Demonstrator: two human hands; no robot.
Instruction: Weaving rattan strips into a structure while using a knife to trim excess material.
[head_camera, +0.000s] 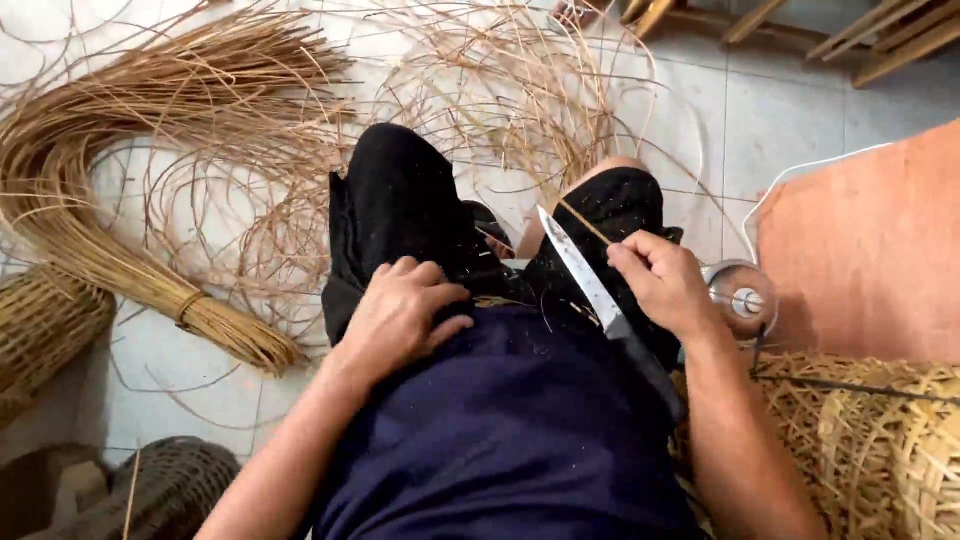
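My right hand (665, 285) pinches a thin rattan strip (585, 222) against the blade of a long knife (580, 270). The blade points up and to the left over my right thigh. Its black handle (655, 375) runs back under my right forearm. My left hand (405, 315) lies on my left thigh with its fingers curled on the black shorts. A short tan sliver shows beside its fingertips, and I cannot tell whether the hand holds it.
A bound bundle of rattan canes (120, 240) curves across the tiled floor at left, with loose thin strips (480, 90) spread ahead. Woven baskets stand at left (45, 325), lower left (175, 485) and lower right (880, 440). A plywood board (870, 260) and a small round metal object (742, 298) are on the right.
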